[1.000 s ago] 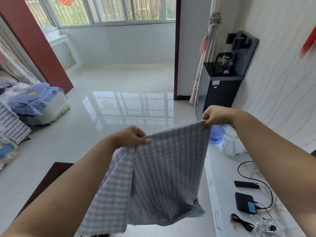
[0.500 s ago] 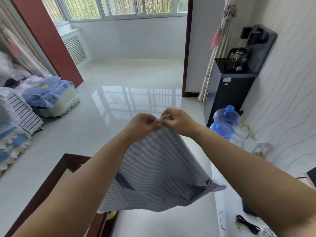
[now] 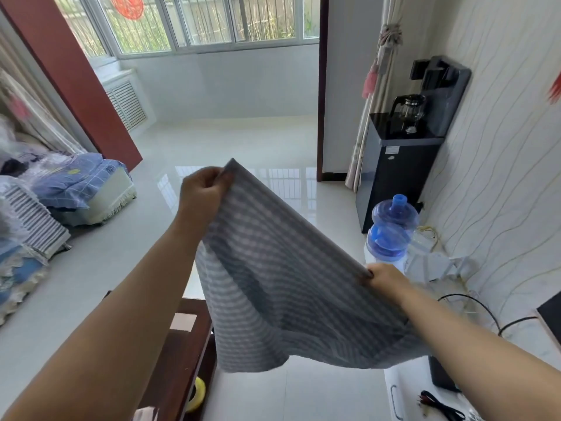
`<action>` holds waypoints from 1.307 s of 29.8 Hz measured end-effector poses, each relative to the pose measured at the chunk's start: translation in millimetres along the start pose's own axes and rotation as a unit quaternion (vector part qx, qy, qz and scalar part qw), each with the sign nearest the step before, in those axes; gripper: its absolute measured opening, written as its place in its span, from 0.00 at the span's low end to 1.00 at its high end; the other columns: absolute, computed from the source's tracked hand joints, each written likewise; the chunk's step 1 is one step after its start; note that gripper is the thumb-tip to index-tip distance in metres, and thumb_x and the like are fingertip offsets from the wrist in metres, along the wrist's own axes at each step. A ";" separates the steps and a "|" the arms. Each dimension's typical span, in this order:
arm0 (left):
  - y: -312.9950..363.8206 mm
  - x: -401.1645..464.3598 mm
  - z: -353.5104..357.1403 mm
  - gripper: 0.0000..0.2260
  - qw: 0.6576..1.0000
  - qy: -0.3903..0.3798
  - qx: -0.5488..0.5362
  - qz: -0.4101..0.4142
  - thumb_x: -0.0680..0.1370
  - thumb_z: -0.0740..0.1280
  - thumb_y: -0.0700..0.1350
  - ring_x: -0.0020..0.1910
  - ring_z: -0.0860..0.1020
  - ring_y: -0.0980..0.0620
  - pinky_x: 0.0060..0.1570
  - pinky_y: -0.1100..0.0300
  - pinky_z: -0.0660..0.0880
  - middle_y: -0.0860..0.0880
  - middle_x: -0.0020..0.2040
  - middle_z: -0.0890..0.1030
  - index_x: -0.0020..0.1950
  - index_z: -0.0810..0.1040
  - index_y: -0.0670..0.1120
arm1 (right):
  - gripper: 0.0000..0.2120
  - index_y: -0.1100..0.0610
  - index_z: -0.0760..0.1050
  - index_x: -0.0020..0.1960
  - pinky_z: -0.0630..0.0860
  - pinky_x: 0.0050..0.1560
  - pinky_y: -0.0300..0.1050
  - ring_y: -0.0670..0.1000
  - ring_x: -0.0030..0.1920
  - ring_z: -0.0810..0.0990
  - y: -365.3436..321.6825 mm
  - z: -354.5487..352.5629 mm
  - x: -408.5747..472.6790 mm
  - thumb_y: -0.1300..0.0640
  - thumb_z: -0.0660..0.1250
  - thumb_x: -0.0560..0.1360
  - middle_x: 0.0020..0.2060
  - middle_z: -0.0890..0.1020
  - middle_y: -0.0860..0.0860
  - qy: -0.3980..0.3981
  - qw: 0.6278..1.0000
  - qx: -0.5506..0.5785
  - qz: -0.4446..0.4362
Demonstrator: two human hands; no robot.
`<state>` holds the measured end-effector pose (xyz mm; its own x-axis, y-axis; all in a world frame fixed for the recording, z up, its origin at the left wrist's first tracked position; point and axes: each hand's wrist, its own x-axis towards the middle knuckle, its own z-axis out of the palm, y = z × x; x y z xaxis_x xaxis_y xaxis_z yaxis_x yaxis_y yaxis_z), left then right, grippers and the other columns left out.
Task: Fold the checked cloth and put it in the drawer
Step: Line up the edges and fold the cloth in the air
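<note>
The grey checked cloth (image 3: 282,287) hangs in the air in front of me, doubled over, its folded edge running diagonally from upper left to lower right. My left hand (image 3: 202,194) pinches the upper corner of that edge. At the lower end my right hand (image 3: 385,279) grips the same edge. The rest of the cloth droops below both hands. A white drawer front with a metal handle (image 3: 396,402) shows at the bottom right; I cannot tell if it is open.
A dark wooden table (image 3: 182,354) with a yellow tape roll (image 3: 197,393) stands below left. At the right are a white cabinet top (image 3: 516,338) with cables, a blue water bottle (image 3: 391,229) and a black water dispenser (image 3: 397,168). Bedding is piled at the left (image 3: 60,186).
My hands were together at the top of the cloth. Now my right hand has slid down and to the right along the folded edge, pulling it taut, while my left hand keeps the top corner.
</note>
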<state>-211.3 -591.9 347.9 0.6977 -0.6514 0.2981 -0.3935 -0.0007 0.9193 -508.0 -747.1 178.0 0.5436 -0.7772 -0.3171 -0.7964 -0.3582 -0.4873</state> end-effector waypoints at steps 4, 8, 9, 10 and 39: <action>-2.1 15.3 -20.5 0.08 0.998 0.058 0.020 0.018 0.76 0.69 0.47 0.36 0.72 0.52 0.38 0.58 0.69 0.48 0.37 0.77 0.37 0.80 0.51 | 0.12 0.54 0.72 0.33 0.66 0.33 0.42 0.52 0.38 0.75 37.3 10.9 -0.1 0.58 0.62 0.76 0.32 0.77 0.49 0.026 0.997 0.059 0.043; -24.0 30.6 -53.1 0.11 0.984 0.127 0.126 0.018 0.77 0.66 0.51 0.38 0.71 0.51 0.40 0.56 0.68 0.45 0.37 0.76 0.36 0.78 0.48 | 0.13 0.50 0.71 0.35 0.69 0.37 0.44 0.54 0.39 0.77 22.2 12.1 2.0 0.57 0.61 0.78 0.33 0.78 0.48 0.089 0.989 0.119 0.020; -31.2 32.2 -61.8 0.12 0.974 0.146 0.172 0.010 0.78 0.64 0.50 0.38 0.71 0.49 0.41 0.55 0.68 0.44 0.38 0.76 0.38 0.78 0.45 | 0.13 0.51 0.71 0.35 0.70 0.39 0.47 0.54 0.39 0.77 12.1 10.8 3.7 0.58 0.60 0.78 0.33 0.78 0.50 0.111 0.985 0.131 0.018; -39.3 32.5 -69.9 0.11 0.964 0.164 0.211 0.001 0.79 0.62 0.47 0.39 0.72 0.46 0.42 0.52 0.69 0.41 0.39 0.75 0.40 0.76 0.41 | 0.12 0.52 0.70 0.35 0.71 0.40 0.49 0.55 0.38 0.76 0.3 9.4 6.5 0.58 0.60 0.78 0.33 0.78 0.51 0.131 0.981 0.141 0.021; -12.5 -33.9 65.3 0.16 0.828 -0.339 0.426 0.133 0.75 0.67 0.50 0.52 0.77 0.48 0.43 0.57 0.69 0.49 0.55 0.80 0.62 0.72 0.50 | 0.08 0.57 0.78 0.53 0.72 0.45 0.37 0.45 0.41 0.78 -147.9 -28.7 -6.7 0.56 0.62 0.80 0.40 0.81 0.49 -0.061 0.943 0.231 -0.230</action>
<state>-269.1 -619.4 309.6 0.1354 -0.9907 -0.0165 -0.9607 -0.1353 0.2423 -401.5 -703.7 275.6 0.8526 -0.5187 -0.0629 -0.2833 -0.3577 -0.8898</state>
